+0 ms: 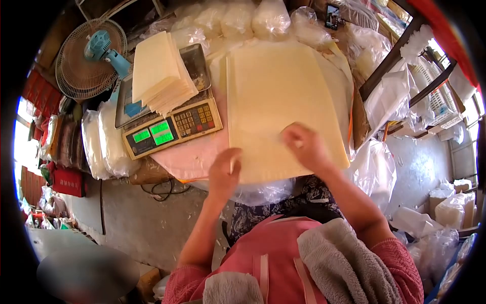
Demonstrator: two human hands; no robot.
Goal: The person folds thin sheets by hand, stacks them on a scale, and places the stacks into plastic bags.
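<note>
A large pale yellow sheet or stack of sheets (278, 101) lies flat in front of me. At its lower left edge is my left hand (225, 172), its fingers curled with the thumb near them; whether it grips the edge is unclear. Over the lower right part of the sheet is my right hand (302, 144), blurred, with its fingers bent inward. To the left, a stack of smaller cream sheets (161, 76) rests on a digital scale (174, 130) with green lit displays.
A teal fan (98, 50) stands at the upper left. Filled plastic bags (271, 20) line the back, near a phone (332, 16). Wrapped packs (109, 142) sit left of the scale. A dark slanted post (392, 61) rises at the right, beside a white crate (433, 91).
</note>
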